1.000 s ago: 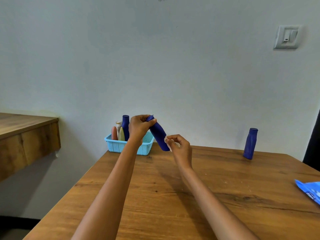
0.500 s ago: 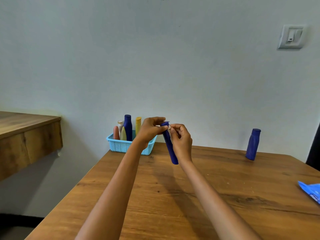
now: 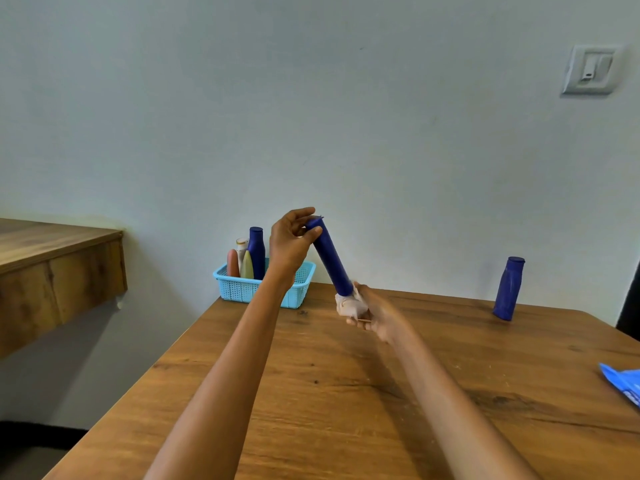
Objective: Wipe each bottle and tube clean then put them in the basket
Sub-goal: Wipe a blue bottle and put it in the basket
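Nearest the camera, at the right edge of the frame, a blue packet (image 3: 623, 384) lies on the wooden surface (image 3: 346, 393); pale marks show on it, too small to read. In the middle of the frame the right hand (image 3: 363, 308) is curled round a whitish wipe (image 3: 348, 303) bunched against the lower end of the dark blue tube (image 3: 330, 259), which is held tilted in the air above the surface, its top leaning to the left. The left hand (image 3: 291, 240) pinches that top end between thumb and fingertips only. That light pinch is the likely weak spot: a firm pull with the wipe could twist the tube out of the fingers and drop it onto the surface, or swing it toward the basket just behind. The right hand looks blurred, so its exact hold is hard to judge. Behind, the light blue basket (image 3: 242, 289) stands near the far left corner of the surface with several bottles upright inside. At the far right, one blue bottle (image 3: 507, 289) stands alone, leaning slightly, well apart from the basket, apparently not yet wiped. No label or brand is legible on any container.
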A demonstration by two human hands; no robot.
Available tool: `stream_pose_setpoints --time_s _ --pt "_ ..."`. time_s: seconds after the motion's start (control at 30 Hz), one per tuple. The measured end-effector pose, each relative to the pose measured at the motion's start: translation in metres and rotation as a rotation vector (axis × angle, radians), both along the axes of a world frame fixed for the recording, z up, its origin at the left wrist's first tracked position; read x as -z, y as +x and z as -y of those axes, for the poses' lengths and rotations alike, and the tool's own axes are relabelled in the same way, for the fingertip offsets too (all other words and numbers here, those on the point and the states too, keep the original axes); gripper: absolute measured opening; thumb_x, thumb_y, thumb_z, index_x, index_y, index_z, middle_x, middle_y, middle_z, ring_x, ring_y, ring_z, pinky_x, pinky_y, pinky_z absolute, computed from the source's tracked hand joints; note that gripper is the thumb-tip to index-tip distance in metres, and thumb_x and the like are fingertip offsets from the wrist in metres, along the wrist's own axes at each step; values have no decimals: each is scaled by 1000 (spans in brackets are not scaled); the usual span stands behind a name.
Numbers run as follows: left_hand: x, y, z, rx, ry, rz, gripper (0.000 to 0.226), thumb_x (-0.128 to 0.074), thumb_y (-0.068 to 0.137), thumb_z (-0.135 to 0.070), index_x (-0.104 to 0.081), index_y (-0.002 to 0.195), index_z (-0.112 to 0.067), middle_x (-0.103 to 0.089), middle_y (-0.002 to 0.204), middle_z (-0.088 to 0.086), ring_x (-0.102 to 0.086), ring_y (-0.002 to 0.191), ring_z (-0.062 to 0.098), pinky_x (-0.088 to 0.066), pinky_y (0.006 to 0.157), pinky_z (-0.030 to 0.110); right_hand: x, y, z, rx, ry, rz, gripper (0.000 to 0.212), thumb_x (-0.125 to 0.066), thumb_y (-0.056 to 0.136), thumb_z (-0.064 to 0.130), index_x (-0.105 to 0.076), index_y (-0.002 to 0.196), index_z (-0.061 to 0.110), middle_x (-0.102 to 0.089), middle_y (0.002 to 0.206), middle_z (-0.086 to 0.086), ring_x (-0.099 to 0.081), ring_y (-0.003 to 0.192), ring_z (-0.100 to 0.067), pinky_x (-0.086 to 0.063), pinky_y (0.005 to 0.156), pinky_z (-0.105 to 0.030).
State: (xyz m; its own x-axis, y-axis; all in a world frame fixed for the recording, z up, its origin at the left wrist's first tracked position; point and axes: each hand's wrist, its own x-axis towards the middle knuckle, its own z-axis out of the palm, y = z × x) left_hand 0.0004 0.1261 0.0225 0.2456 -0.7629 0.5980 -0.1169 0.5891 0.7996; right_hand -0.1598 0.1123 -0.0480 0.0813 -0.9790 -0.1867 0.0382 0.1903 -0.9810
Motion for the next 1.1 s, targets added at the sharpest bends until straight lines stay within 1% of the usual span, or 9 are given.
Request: stream_pose_setpoints --time_s 0.1,0.23,0.3,0.4,0.53,0.7,0.8,0.93,1.1 --pt "1 2 2 -56 -28 40 32 -64 84 0 -58 110 -16 -65 109 3 -61 99 14 -52 86 24 -3 4 2 -26 49 230 25 -51 95 25 -57 109 4 -64 105 -15 -62 90 -24 -49 68 -30" --pt "4 -2 3 -123 -32 174 34 -65 82 0 -62 114 -12 -66 109 1 -60 95 11 -50 78 13 -1 14 3 45 -103 -78 19 -59 91 21 -63 104 6 -68 103 -14 -65 85 -23 -50 56 -27" --pt "5 -8 2 -125 -34 208 34 -65 81 2 -63 113 -10 -66 107 0 -60 91 10 -48 73 7 1 15 2 122 -207 -212 9 -65 88 20 -68 89 12 -72 94 -13 -69 80 -22 -56 61 -33" --pt "8 -16 2 -135 -11 248 35 -66 81 1 -64 114 -11 -65 105 -3 -59 86 6 -48 71 6 -5 18 -5 208 -368 -175 13 -61 89 21 -67 78 19 -71 85 -5 -66 77 -18 -51 65 -32" --pt "16 -20 5 -110 13 278 35 -67 80 -1 -63 113 -13 -67 107 1 -62 86 9 -53 81 21 -20 30 -13 228 -561 -130 24 -48 96 22 -67 86 11 -65 80 1 -57 72 -13 -43 64 -26" --pt "18 -21 5 -147 34 187 35 -73 78 -8 -61 109 -17 -67 102 2 -64 85 13 -54 80 28 -21 38 -16 264 -699 -33 27 -46 98 21 -65 116 14 -66 112 5 -61 102 -10 -51 88 -26" --pt "15 -17 4 -168 55 107 35 -73 77 -10 -59 108 -19 -68 102 3 -65 86 16 -55 77 27 -17 37 -20 235 -795 -103 29 -48 97 16 -61 123 12 -63 116 7 -58 105 -6 -49 83 -12" --pt "13 -11 3 -217 59 16 34 -73 78 -12 -57 105 -22 -65 108 5 -63 82 9 -50 69 16 -11 30 -17 193 -747 -228 29 -45 97 13 -62 121 8 -63 104 7 -57 91 -5 -44 64 -3" --pt "13 -15 0 -206 68 21 32 -72 79 -12 -56 105 -23 -66 105 3 -63 81 10 -53 73 23 -3 27 -12 136 -522 -337 27 -40 96 9 -66 94 13 -67 94 -7 -55 76 -15 -42 63 -25"
